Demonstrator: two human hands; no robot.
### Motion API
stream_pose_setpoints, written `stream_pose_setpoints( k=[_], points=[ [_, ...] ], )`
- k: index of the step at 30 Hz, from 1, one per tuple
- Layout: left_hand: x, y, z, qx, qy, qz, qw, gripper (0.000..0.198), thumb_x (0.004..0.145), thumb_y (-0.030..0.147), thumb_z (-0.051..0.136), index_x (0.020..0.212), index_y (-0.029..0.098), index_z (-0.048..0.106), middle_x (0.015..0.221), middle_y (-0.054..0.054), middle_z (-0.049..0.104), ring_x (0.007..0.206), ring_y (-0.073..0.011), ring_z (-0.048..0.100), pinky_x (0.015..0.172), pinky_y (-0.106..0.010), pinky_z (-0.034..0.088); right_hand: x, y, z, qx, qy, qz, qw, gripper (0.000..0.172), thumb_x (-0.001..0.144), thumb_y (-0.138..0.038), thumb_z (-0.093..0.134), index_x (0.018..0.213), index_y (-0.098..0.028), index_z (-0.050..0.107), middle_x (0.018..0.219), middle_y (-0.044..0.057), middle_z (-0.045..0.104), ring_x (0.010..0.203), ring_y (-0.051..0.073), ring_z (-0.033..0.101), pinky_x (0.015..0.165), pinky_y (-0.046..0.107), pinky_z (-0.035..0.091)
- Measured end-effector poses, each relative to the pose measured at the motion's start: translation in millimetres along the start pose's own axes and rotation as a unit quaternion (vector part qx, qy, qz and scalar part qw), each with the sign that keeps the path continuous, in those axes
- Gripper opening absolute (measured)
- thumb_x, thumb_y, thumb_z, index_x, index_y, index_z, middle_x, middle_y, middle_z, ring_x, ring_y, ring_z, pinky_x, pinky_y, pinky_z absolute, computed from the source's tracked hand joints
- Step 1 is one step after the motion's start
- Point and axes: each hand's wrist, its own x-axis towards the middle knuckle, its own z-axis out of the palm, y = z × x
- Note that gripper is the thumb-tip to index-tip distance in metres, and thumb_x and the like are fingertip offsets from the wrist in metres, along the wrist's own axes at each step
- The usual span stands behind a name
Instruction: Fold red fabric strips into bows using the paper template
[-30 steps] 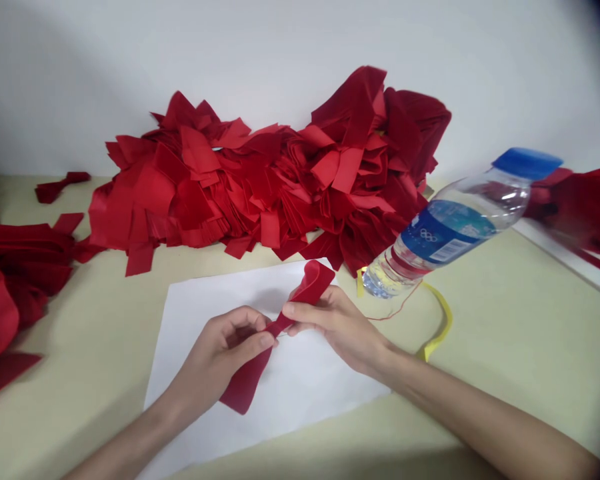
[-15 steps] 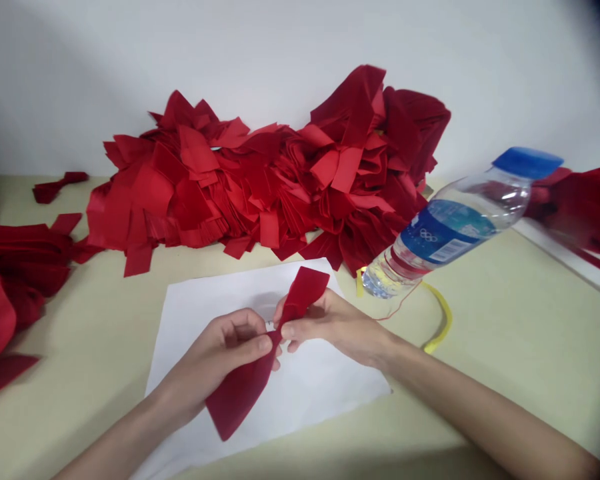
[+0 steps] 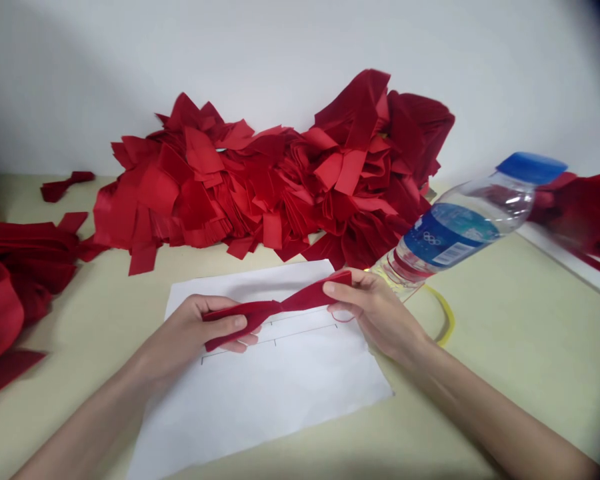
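A red fabric strip (image 3: 303,298), pinched narrow at its middle, stretches between my two hands above a white sheet of paper (image 3: 280,407). My left hand (image 3: 215,323) is closed on the strip's left end, thumb on top and fingers beneath. At the other end my right hand (image 3: 363,300) grips the fabric between thumb and fingers. Marked black lines show on the paper below the strip. A thin red thread (image 3: 343,320) hangs by my right fingertips.
A large heap of red fabric pieces (image 3: 260,187) lies along the wall. More red pieces (image 3: 25,267) are at the left. A tilted bottle with a blue cap (image 3: 450,230) and a yellow band (image 3: 447,317) are at the right.
My hands have moved apart from the strip's middle to its two ends. The strip has turned from steeply slanted to nearly level, uncovering the lines on the paper.
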Motion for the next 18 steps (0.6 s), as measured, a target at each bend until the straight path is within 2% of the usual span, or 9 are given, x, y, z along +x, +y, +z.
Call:
stream_pose_setpoints(
  k=[2,5,13,18],
  points=[
    [0.2,2.8,-5.1,0.011,-0.004,-0.01,1.0,0.016,0.078,0.031,0.066,0.083,0.016,0.071,0.079,-0.005,0.073,0.076,-0.016,0.068,0.069,-0.023,0.055,-2.0,-1.1,-0.8,-0.096,0.027,-0.016,0.995,0.022,0.065,-0.034,0.075,0.073,-0.017,0.066,0.056,-0.004,0.056,0.05,0.008,0.056,0.044,0.019,0.038],
    [0.3,4.7,-9.8,0.027,0.004,-0.024,0.999,0.017,0.079,0.031,0.065,0.081,0.015,0.07,0.074,-0.005,0.073,0.074,-0.016,0.069,0.068,-0.022,0.055,-4.4,-4.1,0.4,-0.171,0.043,-0.046,0.983,0.027,0.065,-0.039,0.074,0.076,-0.015,0.067,0.058,-0.001,0.061,0.049,0.012,0.06,0.044,0.022,0.042],
    [-3.4,6.7,-18.9,0.019,-0.014,-0.015,1.0,0.015,0.082,0.03,0.062,0.088,0.019,0.071,0.092,-0.003,0.073,0.085,-0.0136,0.067,0.075,-0.017,0.052,-5.2,-9.5,-2.5,-0.187,0.044,-0.066,0.979,0.027,0.068,-0.04,0.071,0.078,-0.016,0.064,0.059,-0.002,0.059,0.045,0.01,0.058,0.044,0.022,0.044],
    [-3.9,8.2,-22.2,0.046,-0.051,-0.007,0.998,0.024,0.081,0.027,0.063,0.103,0.019,0.068,0.086,-0.004,0.073,0.081,-0.0144,0.067,0.074,-0.021,0.052,-0.1,-1.7,-4.9,-0.197,-0.016,-0.03,0.98,0.028,0.07,-0.04,0.069,0.079,-0.017,0.057,0.063,-0.003,0.056,0.052,0.012,0.062,0.05,0.023,0.047]
  ],
)
